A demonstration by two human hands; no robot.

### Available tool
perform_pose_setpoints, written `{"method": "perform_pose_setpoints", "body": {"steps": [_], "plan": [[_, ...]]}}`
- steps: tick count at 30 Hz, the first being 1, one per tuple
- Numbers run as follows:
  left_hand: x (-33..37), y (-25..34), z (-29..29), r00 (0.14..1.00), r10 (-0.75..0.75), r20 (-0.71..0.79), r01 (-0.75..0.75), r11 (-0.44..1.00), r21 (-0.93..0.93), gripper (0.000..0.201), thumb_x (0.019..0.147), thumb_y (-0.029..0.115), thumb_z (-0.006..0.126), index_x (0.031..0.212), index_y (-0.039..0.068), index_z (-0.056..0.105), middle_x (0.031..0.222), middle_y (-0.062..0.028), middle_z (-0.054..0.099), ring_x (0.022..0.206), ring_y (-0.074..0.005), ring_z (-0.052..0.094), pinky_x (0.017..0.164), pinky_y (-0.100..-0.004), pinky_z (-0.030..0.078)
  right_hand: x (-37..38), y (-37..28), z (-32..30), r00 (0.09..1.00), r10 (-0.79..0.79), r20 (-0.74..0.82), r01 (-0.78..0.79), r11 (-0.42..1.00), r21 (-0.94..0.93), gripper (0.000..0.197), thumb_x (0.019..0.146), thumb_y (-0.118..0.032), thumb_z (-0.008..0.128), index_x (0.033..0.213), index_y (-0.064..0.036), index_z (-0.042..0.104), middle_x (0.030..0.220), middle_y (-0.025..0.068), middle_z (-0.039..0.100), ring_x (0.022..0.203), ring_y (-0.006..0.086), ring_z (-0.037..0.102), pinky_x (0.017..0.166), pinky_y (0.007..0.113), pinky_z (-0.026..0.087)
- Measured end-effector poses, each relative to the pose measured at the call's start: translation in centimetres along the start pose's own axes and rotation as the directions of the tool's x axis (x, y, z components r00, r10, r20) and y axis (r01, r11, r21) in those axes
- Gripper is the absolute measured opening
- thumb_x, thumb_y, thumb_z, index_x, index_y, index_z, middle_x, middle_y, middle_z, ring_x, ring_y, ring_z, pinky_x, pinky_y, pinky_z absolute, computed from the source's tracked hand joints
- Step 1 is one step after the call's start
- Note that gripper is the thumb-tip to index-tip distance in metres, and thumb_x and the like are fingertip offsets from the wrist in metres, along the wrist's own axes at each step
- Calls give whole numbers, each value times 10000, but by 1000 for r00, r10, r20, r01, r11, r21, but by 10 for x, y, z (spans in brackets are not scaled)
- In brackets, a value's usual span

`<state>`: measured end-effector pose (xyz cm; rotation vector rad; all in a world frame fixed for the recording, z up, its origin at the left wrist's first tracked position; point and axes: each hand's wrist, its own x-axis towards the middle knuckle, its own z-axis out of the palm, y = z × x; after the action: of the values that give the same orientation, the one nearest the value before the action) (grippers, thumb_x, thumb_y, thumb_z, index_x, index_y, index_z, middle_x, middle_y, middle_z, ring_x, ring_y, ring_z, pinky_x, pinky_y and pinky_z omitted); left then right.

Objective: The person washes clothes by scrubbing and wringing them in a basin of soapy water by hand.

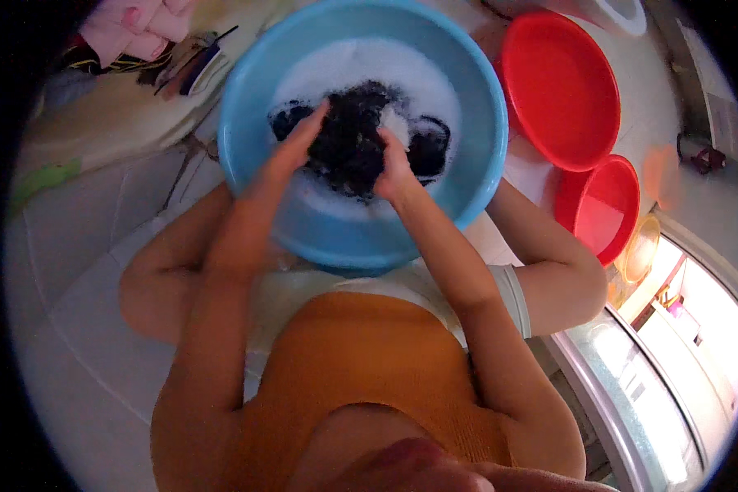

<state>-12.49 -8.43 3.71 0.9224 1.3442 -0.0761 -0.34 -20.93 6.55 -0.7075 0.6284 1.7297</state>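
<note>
A large light-blue basin [239,176] of foamy white suds [336,59] stands in front of me, between my bent legs. Bunched black cloth [346,139] lies soaked in the middle, with foam clinging to it. My left hand [306,138] is at the cloth's left side, its fingers stretched out and a little blurred. On the cloth's right side, my right hand [395,170] is closed on a part of it, some fingers hidden by the dark folds. A white lump [397,125] lies beside that hand's fingertips; whether it is foam or soap I cannot tell.
Two red basins [559,90] stand at the right, past the blue rim, with a yellowish basket [640,248] nearer me. Pink cloth [135,31] and other fabrics are piled at the far left. A bright glass-panelled door frame [623,394] is at the lower right.
</note>
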Motion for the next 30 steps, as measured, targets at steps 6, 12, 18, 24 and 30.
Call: {"method": "perform_pose_setpoints", "body": {"steps": [6, 12, 18, 24, 30], "plan": [[-16, -18, 23, 888, -151, 435, 259, 945, -201, 363, 748, 303, 608, 1015, 60, 583, 963, -76, 603, 871, -187, 573, 819, -325, 426, 42, 0, -86, 921, -353, -168, 299, 913, -280, 418, 760, -331, 519, 1059, -40, 521, 1031, 123, 565, 939, 280, 540, 835, 381, 420], [-38, 3, 16, 905, 345, 247, -410, 862, 298, 535, 626, 120, 644, 1102, -12, 438, 962, -120, 561, 803, -213, 556, 775, -312, 425, -14, 13, -92, 833, -390, 393, 189, -466, -864, 402, 736, -325, 562, 991, -14, 547, 876, 209, 587, 852, 329, 568, 773, 381, 442], [-127, 25, 34, 807, 292, 513, -590, 414, 693, 679, 588, 167, 649, 1181, -11, 369, 1044, -172, 518, 987, -267, 494, 863, -313, 374, -48, -40, -35, 569, -681, 462, 308, -344, -887, 226, 712, -65, 507, 925, -9, 559, 806, 156, 603, 791, 272, 587, 721, 344, 452], [-172, 26, 48, 675, 225, 702, -735, 279, 618, 487, 587, 120, 634, 1015, 27, 422, 904, -145, 545, 875, -282, 540, 750, -346, 410, -35, -51, -15, 562, 54, 826, 827, -14, -562, 362, 647, 34, 416, 980, 9, 556, 874, 112, 607, 876, 202, 557, 768, 317, 420], [-152, 12, 32, 689, 220, 690, -722, 282, 632, 463, 597, 56, 644, 1016, 30, 448, 924, -139, 552, 879, -263, 547, 750, -351, 414, -14, -43, -73, 786, 201, 585, 547, -667, -506, 277, 643, -242, 522, 879, -153, 636, 760, 124, 597, 703, 266, 579, 637, 378, 450]]}}
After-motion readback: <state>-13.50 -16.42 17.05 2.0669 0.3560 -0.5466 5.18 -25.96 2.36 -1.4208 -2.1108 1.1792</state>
